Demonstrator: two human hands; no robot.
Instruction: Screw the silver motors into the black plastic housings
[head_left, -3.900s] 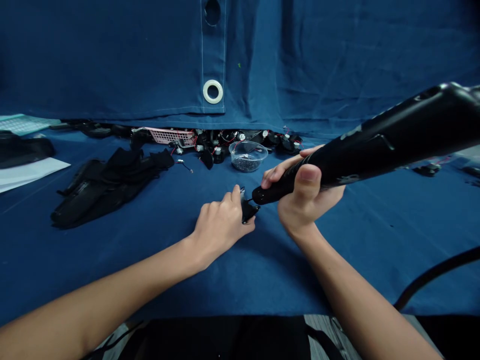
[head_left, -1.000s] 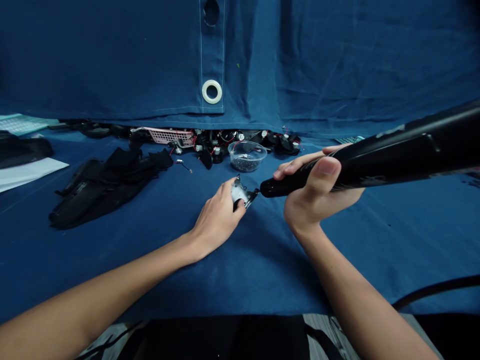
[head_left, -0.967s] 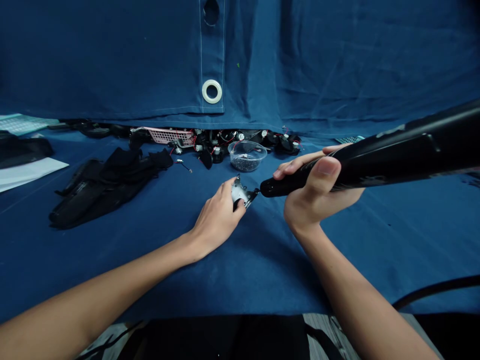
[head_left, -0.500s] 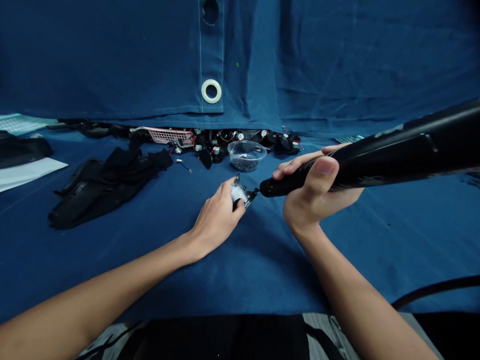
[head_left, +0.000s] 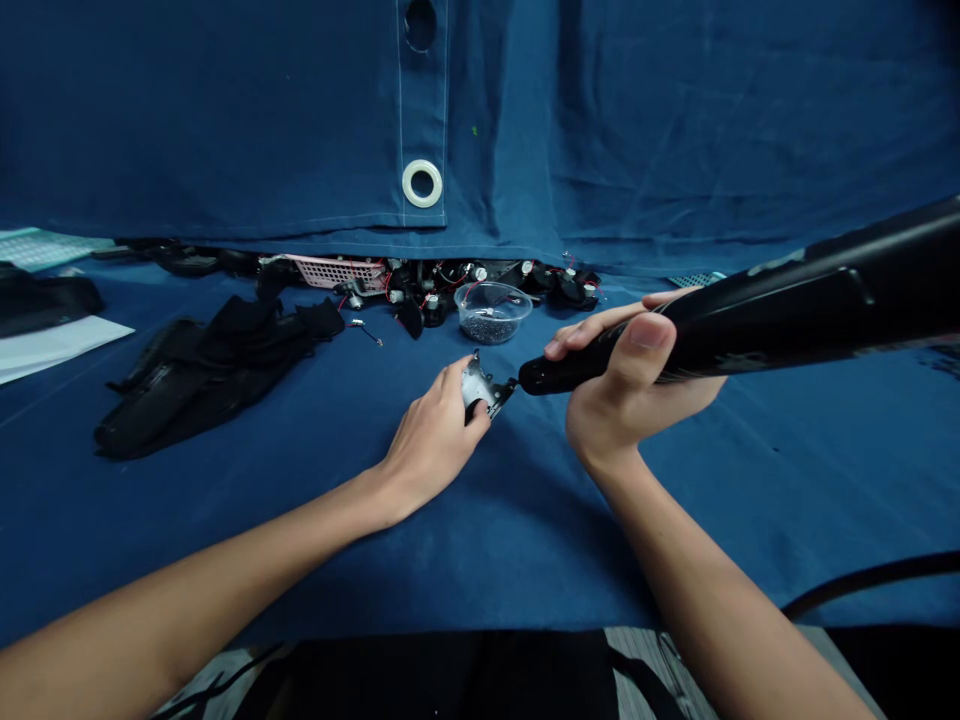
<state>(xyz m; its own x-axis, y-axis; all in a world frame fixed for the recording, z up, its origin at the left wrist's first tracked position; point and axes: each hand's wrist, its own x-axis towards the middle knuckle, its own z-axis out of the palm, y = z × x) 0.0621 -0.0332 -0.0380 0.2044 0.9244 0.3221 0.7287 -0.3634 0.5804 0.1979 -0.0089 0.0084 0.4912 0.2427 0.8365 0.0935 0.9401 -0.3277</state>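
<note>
My left hand [head_left: 435, 435] grips a small grey and black plastic part [head_left: 480, 388] just above the blue cloth. Around a long black cylindrical tool [head_left: 795, 300] my right hand [head_left: 637, 390] is closed, with the thumb on the near side. The tool slants in from the right edge, and its narrow tip meets or nearly meets the right end of the part. Just behind the part stands a clear round tub [head_left: 493, 300] with small dark pieces in it.
Black fabric-like items [head_left: 210, 375] lie at the left, beside white paper [head_left: 64, 345]. A pink basket [head_left: 341, 273] and several black parts with red wires line the hanging blue curtain [head_left: 300, 120]. A black cable [head_left: 870, 580] runs at the lower right.
</note>
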